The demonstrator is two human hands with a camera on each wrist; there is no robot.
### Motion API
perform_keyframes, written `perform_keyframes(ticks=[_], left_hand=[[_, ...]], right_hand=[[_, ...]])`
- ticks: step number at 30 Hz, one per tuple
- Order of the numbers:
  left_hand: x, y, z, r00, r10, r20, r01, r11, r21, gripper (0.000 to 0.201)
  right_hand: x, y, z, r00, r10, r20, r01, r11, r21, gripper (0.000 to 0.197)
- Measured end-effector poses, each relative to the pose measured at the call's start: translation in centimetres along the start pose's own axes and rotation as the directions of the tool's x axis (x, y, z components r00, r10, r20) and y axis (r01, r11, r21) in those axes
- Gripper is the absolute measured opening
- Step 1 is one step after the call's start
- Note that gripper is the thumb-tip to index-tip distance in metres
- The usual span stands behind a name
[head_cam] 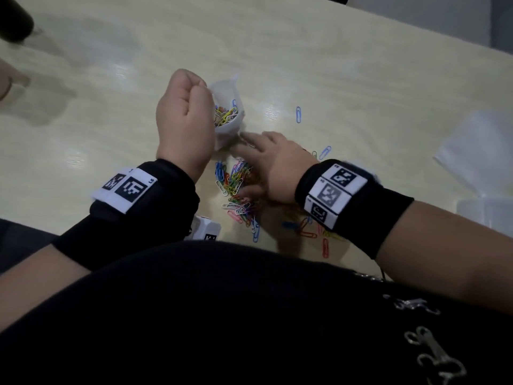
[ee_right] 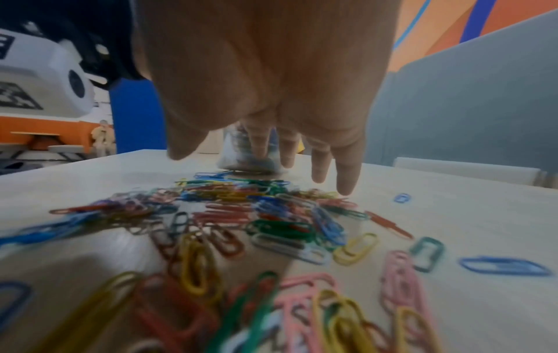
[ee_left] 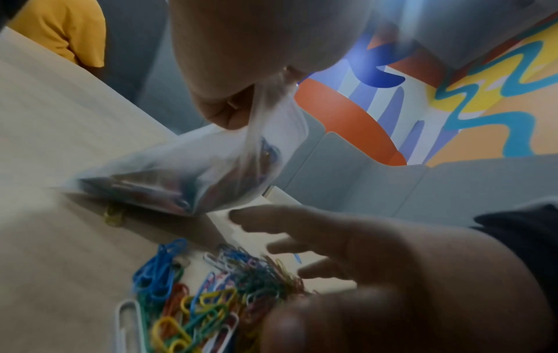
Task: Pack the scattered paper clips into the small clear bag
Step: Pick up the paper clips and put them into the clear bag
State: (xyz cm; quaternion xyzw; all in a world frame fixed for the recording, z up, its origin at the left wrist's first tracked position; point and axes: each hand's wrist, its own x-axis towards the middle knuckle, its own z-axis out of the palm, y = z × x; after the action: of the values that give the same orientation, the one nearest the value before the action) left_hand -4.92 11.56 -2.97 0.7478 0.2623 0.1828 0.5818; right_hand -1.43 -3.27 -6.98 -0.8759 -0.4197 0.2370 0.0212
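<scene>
My left hand (head_cam: 184,115) pinches the rim of the small clear bag (head_cam: 229,111), holding it upright on the table with its mouth open and coloured clips inside. In the left wrist view the bag (ee_left: 181,172) hangs from my left hand (ee_left: 241,78), its base on the table. My right hand (head_cam: 266,162) hovers palm down with straight, spread fingers (ee_right: 347,172) over the pile of coloured paper clips (head_cam: 238,190), fingertips beside the bag's base (ee_right: 241,162). It holds nothing. The clip pile (ee_right: 241,227) spreads toward the near table edge.
Stray blue clips (head_cam: 298,114) lie to the right of the bag on the pale wooden table (head_cam: 361,79). A clear plastic box (head_cam: 483,209) and clear bags (head_cam: 477,145) sit at the far right. A dark object (head_cam: 14,20) stands at the top left.
</scene>
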Motion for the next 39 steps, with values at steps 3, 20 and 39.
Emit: perform_keyframes(ticks=[3,20,39], left_hand=[[-0.6,-0.1,0.4,0.997,-0.013,0.074,0.012,1.0,0.017,0.012],[-2.4,0.4,2.4,0.919,-0.04,0.393,-0.036,0.982,0.183,0.012],[-2.8,-0.1,2.7,0.916,-0.08,0.393,-0.015,0.972,0.235,0.015]], right_hand=[[-0.2,-0.2,1.4,1.0,0.003,0.03,-0.001,0.998,-0.07,0.065],[-4.1,4.3,-2.0,0.883,0.47,0.007,-0.363,0.673,0.644,0.012],[-2.9,2.0,-7.8,0.824,0.534,0.19,-0.339,0.197,0.92,0.005]])
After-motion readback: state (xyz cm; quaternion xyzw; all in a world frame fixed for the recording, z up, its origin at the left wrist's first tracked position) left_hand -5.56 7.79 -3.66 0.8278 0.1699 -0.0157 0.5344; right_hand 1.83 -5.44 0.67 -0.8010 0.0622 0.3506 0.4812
